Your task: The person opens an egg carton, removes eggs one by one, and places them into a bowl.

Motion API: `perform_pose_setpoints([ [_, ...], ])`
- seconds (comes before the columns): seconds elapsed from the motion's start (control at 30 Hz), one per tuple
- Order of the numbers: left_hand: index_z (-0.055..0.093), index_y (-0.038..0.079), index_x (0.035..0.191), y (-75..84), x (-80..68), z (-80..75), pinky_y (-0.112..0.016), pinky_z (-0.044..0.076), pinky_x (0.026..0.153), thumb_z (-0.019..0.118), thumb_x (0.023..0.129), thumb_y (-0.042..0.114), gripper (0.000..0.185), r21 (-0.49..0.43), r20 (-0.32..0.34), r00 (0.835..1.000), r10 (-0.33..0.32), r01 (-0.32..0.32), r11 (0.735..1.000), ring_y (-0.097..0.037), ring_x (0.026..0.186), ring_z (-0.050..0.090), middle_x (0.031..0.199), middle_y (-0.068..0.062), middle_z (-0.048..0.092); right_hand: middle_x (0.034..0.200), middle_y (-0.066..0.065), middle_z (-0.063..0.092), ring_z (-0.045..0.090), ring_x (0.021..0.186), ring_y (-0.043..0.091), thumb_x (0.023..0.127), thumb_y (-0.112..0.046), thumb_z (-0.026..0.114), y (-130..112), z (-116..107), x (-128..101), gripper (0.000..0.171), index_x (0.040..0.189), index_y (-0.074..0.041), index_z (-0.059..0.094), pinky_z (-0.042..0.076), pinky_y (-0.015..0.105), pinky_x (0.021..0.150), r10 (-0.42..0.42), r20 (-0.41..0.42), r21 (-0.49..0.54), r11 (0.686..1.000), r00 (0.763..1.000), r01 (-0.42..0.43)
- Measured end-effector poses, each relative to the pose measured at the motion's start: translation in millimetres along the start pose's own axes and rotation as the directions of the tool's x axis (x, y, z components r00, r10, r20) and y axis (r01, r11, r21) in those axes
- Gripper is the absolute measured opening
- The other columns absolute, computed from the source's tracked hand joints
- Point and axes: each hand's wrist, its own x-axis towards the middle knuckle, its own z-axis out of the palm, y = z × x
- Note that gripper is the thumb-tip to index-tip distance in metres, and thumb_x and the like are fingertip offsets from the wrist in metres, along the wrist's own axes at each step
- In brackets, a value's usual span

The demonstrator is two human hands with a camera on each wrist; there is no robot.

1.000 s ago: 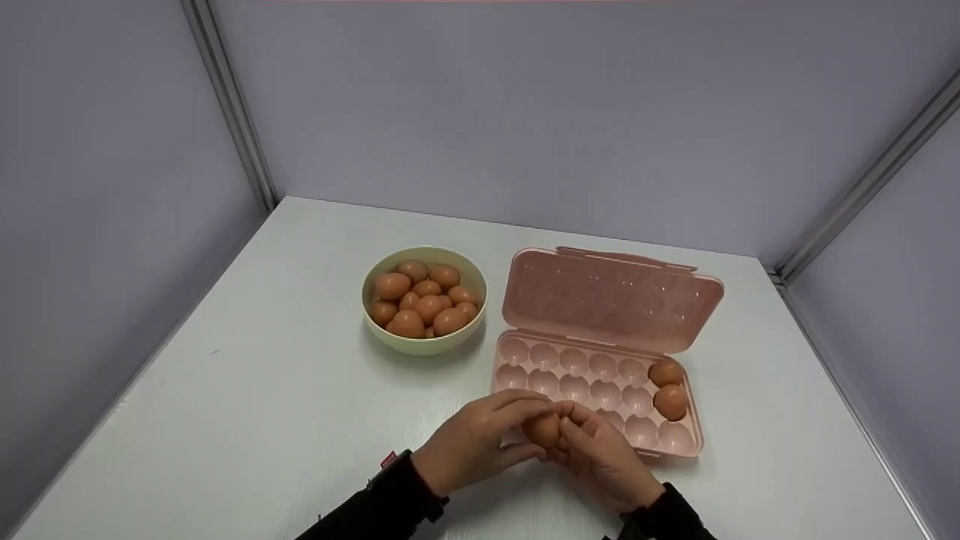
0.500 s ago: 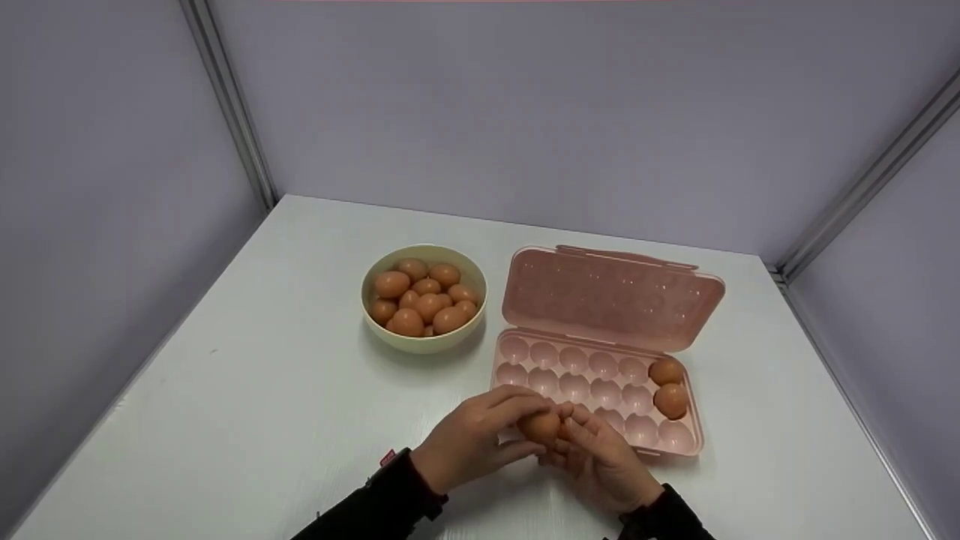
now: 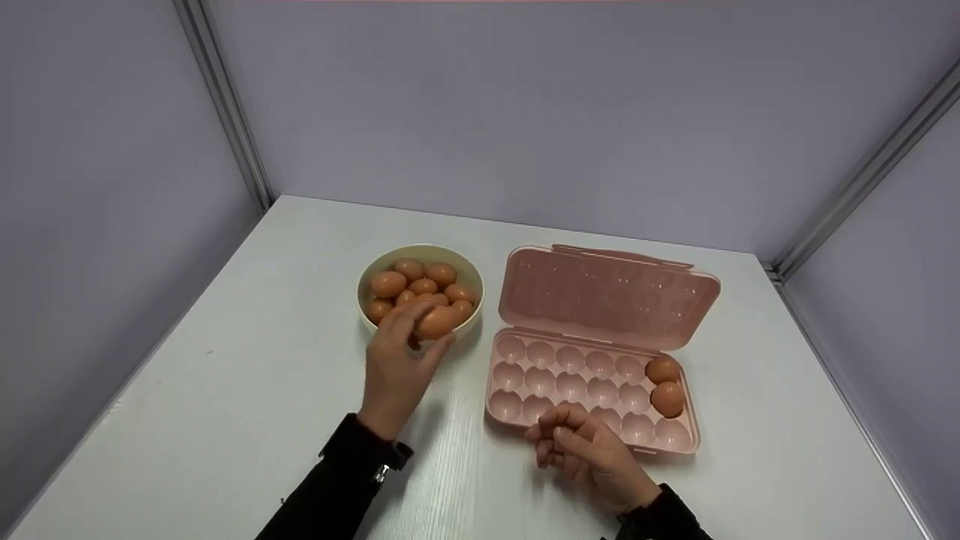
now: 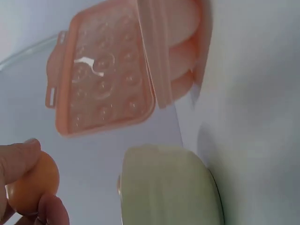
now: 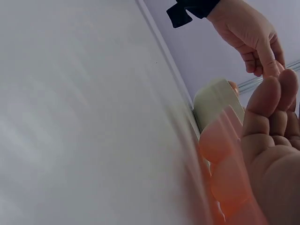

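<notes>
My left hand holds a brown egg between thumb and fingers, over the near rim of a cream bowl. Several more brown eggs lie piled in that bowl. The left wrist view shows the held egg raised higher than the bowl's rim. My right hand holds nothing; its fingers are loosely curled in front of a pink egg carton, covering part of the front row. Two brown eggs sit in the carton's right column, in its back and middle cups.
The carton's lid stands raised behind its tray, hinged along the back edge. The bowl is left of the carton on a white table. Grey panels close off the back and both sides.
Both hands were together on the egg in front of the carton. My right hand has let go of it, and my left hand has carried it left and away to the bowl.
</notes>
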Motion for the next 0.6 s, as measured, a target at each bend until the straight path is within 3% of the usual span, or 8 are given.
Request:
perform_pose_setpoints([
  [0.13,0.069,-0.001,0.128,-18.6,6.8,-8.8,-0.046,0.060,0.096,0.091,0.084,0.011,0.050,0.059,-0.010,0.991,-0.136,0.136,0.989,-0.032,0.117,0.070,0.127,-0.019,0.071,0.129,0.001,0.073,0.070,0.105,0.010,0.113,-0.004,0.038,-1,0,-1,0.031,0.132,-0.013,0.060,0.058,0.027,0.094,0.008,-0.009,-0.018,1.000,1.000,-0.008],
  [0.27,0.069,-0.001,0.129,-29.2,8.6,-12.0,-0.049,0.057,0.105,0.091,0.085,0.012,0.052,0.055,0.020,0.976,-0.216,0.215,0.975,-0.033,0.124,0.068,0.129,-0.019,0.069,0.129,0.001,0.073,0.070,0.106,0.010,0.113,-0.004,0.038,-1,1,-1,0.031,0.132,-0.013,0.060,0.058,0.027,0.095,0.014,-0.010,-0.015,1.000,1.000,-0.014],
  [0.47,0.067,0.000,0.132,-35.1,9.3,-8.9,-0.050,0.056,0.107,0.089,0.089,0.018,0.052,0.043,0.058,0.965,-0.255,0.253,0.967,-0.034,0.125,0.068,0.131,-0.019,0.069,0.128,0.003,0.073,0.070,0.105,0.010,0.112,-0.003,0.039,-1,1,-1,0.031,0.132,-0.012,0.060,0.058,0.027,0.094,-0.001,-0.003,-0.022,1.000,1.000,0.001],
  [0.6,0.066,0.002,0.134,-37.8,10.6,-5.6,-0.051,0.054,0.109,0.087,0.092,0.025,0.052,0.107,0.081,0.957,-0.277,0.268,0.957,-0.034,0.126,0.068,0.133,-0.018,0.070,0.128,0.003,0.073,0.069,0.105,0.010,0.112,-0.003,0.040,-1,2,0,0.030,0.131,-0.012,0.060,0.058,0.027,0.094,0.000,-0.011,-0.048,0.999,1.000,-0.001],
])
